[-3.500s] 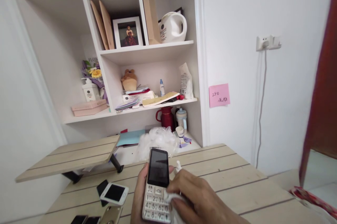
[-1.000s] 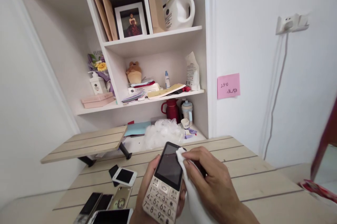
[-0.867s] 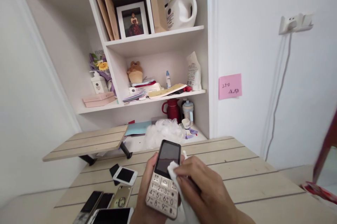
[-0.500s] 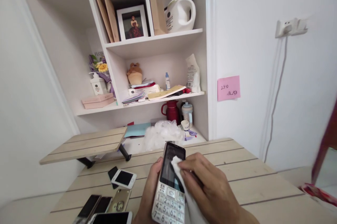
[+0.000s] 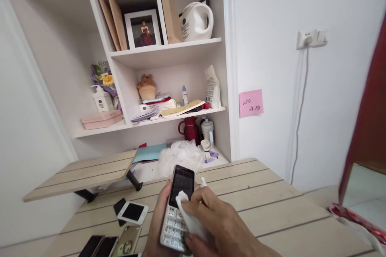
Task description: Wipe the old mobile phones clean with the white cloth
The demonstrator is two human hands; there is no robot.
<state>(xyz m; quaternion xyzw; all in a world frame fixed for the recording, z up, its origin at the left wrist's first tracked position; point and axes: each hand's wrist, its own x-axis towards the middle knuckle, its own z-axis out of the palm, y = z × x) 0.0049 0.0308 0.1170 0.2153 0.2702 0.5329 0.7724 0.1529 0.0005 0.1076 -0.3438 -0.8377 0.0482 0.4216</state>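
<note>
A keypad mobile phone (image 5: 184, 179) with a dark screen and large white number keys is held tilted over the wooden table. My left hand (image 5: 157, 225) wraps round its left side and back. In my right hand (image 5: 221, 221) a white tissue (image 5: 189, 218) is pinched, pressed against the lower screen and the keys. The tissue and fingers hide part of the keypad. Left of my hands, a white smartphone (image 5: 133, 212) lies on top of a black one (image 5: 120, 211). Closer in are a gold phone (image 5: 128, 241) with a ring on its back and dark phones (image 5: 92, 245).
A raised wooden stand (image 5: 87, 172) on black legs occupies the table's left rear. Behind the table (image 5: 271, 204), white shelves (image 5: 169, 50) hold a red jug (image 5: 190, 130), a small cup (image 5: 205, 144), and crumpled clear plastic (image 5: 179, 156). A pink note (image 5: 251, 103) is on the wall.
My right hand has moved the tissue down the phone, from the middle of the screen to its lower edge and the upper keys. The whole view has shifted slightly.
</note>
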